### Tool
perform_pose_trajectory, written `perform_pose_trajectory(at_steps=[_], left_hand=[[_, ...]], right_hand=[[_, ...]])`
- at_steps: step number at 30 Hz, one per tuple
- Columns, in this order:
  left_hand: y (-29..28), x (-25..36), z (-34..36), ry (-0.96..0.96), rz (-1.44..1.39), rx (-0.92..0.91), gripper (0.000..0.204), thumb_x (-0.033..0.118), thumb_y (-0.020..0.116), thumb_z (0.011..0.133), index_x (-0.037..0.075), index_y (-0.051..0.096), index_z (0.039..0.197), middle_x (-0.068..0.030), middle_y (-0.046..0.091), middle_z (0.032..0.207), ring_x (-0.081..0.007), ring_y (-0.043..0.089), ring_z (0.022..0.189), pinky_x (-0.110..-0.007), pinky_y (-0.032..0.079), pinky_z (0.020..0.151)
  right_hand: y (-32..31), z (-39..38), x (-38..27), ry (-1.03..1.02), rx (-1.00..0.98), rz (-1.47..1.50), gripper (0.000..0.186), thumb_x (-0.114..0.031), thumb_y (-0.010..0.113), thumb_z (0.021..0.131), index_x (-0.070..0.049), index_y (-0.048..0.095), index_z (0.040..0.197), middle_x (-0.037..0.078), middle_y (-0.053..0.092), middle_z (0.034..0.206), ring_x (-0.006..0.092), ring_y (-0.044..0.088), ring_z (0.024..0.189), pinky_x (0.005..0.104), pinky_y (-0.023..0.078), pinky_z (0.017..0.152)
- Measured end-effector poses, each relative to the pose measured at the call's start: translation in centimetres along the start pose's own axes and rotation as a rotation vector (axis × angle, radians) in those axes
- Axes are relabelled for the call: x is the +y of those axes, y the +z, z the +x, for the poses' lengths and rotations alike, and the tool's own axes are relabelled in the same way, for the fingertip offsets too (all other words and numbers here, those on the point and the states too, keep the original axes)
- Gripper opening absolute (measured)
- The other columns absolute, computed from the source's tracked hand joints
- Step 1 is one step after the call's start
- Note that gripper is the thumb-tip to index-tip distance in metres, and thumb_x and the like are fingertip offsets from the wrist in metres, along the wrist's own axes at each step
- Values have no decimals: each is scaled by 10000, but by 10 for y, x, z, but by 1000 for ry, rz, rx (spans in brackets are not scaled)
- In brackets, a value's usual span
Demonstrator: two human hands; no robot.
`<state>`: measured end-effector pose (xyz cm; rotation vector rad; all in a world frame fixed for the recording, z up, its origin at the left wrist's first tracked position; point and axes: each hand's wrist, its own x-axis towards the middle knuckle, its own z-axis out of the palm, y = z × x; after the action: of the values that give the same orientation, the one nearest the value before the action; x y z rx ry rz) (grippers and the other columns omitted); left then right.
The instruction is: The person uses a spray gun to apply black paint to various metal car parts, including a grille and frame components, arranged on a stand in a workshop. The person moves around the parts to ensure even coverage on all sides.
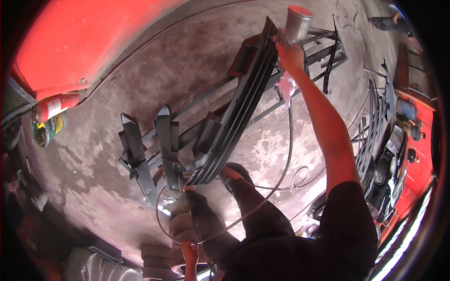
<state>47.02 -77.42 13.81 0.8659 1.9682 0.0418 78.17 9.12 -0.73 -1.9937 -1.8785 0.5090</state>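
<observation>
My right hand (291, 58) is raised at the far end of a long, ribbed black panel (236, 112), closed around a spray gun with a metal cup (298, 27) on top; the gun's body is mostly hidden. A pale cloth (287, 88) hangs below that hand, and a thin air hose (289, 140) curves down from there. Low in the view, my left hand (189, 253) grips the hose near my leg. The panel lies tilted across a dark metal frame stand (206, 96). Two black bracket-like parts (134, 140) (166, 140) rest on the stand's left end.
A red surface (93, 42) fills the upper left, with a fire extinguisher (57, 106) beside it. Tires (157, 257) lie near my feet. Hose loops (300, 177) cross the stained floor. Dark strips (373, 126) and red cabinets (415, 173) stand right; another person (386, 22) is far right.
</observation>
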Motion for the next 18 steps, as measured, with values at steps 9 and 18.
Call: perform_pose_trajectory(at_steps=[9,18], left_hand=[[25,37,36,-31,-157,21,316,126,777,863,49,625,1128,-202,625,1141,-423,594,1094,-499,463,962],[23,20,20,-86,-167,0,323,102,783,835,44,622,1109,-195,643,1133,-433,600,1140,-529,418,1114]], right_hand=[[3,146,-6,-4,87,-273,615,-596,667,884,1,750,1008,254,765,937,420,753,958,509,595,860],[-12,48,-21,-18,-17,-132,474,-460,716,920,8,718,842,174,706,645,328,743,618,464,595,678]])
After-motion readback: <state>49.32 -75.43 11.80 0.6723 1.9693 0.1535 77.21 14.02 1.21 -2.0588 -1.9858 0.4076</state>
